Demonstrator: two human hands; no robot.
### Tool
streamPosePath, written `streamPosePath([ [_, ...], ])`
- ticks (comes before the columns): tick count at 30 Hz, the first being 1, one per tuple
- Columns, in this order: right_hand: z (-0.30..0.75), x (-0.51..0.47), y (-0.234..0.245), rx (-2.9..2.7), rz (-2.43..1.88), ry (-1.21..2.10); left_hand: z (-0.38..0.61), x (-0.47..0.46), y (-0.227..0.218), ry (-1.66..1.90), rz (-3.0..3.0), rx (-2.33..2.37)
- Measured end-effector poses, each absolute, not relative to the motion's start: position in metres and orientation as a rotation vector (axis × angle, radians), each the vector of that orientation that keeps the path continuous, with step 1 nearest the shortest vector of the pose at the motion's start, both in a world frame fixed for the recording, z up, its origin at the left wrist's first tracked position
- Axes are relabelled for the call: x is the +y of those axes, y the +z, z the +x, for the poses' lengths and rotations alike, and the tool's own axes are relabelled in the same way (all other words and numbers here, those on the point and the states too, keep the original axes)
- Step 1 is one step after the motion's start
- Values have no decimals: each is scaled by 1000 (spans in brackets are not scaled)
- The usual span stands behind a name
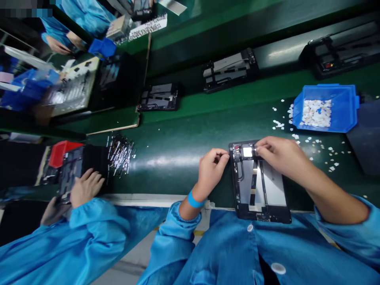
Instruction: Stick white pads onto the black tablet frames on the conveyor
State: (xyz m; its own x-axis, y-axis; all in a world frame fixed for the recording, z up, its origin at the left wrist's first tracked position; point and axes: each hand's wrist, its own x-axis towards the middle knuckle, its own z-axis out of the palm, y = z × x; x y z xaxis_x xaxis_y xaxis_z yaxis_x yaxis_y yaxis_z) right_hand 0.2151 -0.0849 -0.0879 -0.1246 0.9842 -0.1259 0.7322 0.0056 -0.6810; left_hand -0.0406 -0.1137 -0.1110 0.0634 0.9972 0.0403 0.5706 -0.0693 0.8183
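A worker's right hand pinches at the top edge of an opened tablet chassis, fingertips closed just beside a small white square patch near the device's upper end. The left hand, a blue wrist strap on its wrist, is curled with thumb and forefinger pressed against the chassis's upper left corner, steadying it. The chassis lies lengthwise at the near edge of the green workbench, its lower end overhanging the worker's blue smock.

The work in hand appears to be seating or peeling a small adhesive piece on the exposed board; the next move likely calls for a fine fingertip press or lift while the other hand keeps the frame from sliding.

To the right, a blue bin holds white scraps, with more scattered on the bench around it. Beyond, other opened devices sit on the conveyor. At left, a co-worker's hand rests on another unit beside a heap of small metal strips.
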Motion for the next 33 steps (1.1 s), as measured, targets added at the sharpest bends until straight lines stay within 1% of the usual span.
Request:
streamPosePath([
  [3, 178, -72, -101, -1988, -1804, 984, -52, -106, -118, 700, 2125, 1521],
  [7, 165, -54, -108, -2079, -1924, 958, -51, -99, -131, 506, 2403, 1401],
  [16, 159, -50, -108, -2117, -2042, 883, -46, -96, -134, 438, 2515, 1376],
  [22, 159, -46, -102, -2176, -2059, 923, -47, -93, -138, 403, 2626, 1366],
  [29, 163, -43, -101, -2199, -1993, 1031, -50, -90, -128, 194, 2764, 1275],
  [31, 166, -47, -104, -2231, -1934, 979, -49, -86, -123, 134, 2799, 1233],
  [33, 171, -57, -110, -2246, -1839, 815, -49, -82, -118, 108, 2817, 1202],
])
